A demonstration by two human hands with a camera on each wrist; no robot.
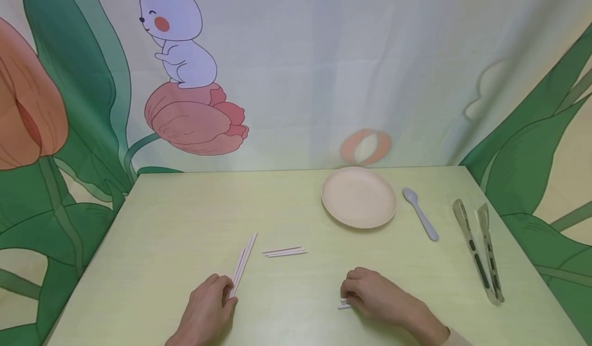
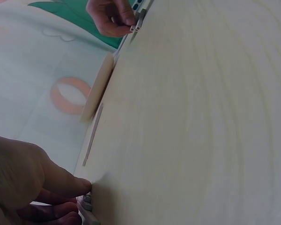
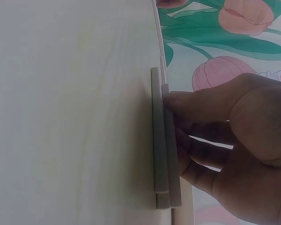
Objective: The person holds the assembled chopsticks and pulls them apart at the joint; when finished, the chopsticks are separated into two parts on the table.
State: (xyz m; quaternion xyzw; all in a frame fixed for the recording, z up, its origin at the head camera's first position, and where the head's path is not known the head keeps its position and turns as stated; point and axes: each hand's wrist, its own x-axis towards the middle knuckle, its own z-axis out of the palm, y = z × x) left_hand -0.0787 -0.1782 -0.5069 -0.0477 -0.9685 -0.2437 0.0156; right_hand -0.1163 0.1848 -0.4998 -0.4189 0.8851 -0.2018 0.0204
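Thin pale sticks lie in three groups on the table. My left hand (image 1: 205,305) pinches the near end of the longer sticks (image 1: 244,263), which slant away from me; their ends (image 2: 86,206) show by the thumb in the left wrist view. To the right, my right hand (image 1: 376,294) has its thumb and fingers on a few sticks (image 1: 344,306), mostly covered from above. In the right wrist view these sticks (image 3: 159,136) lie side by side, the thumb against one. Between the hands, a small group of sticks (image 1: 285,253) rests untouched.
Beyond the hands stands a round beige plate (image 1: 358,198) near the table's far edge. A grey spoon (image 1: 421,214) lies right of it. Farther right are metal tongs (image 1: 481,253), spread apart. A printed curtain (image 1: 287,78) hangs behind the pale yellow table (image 1: 176,217).
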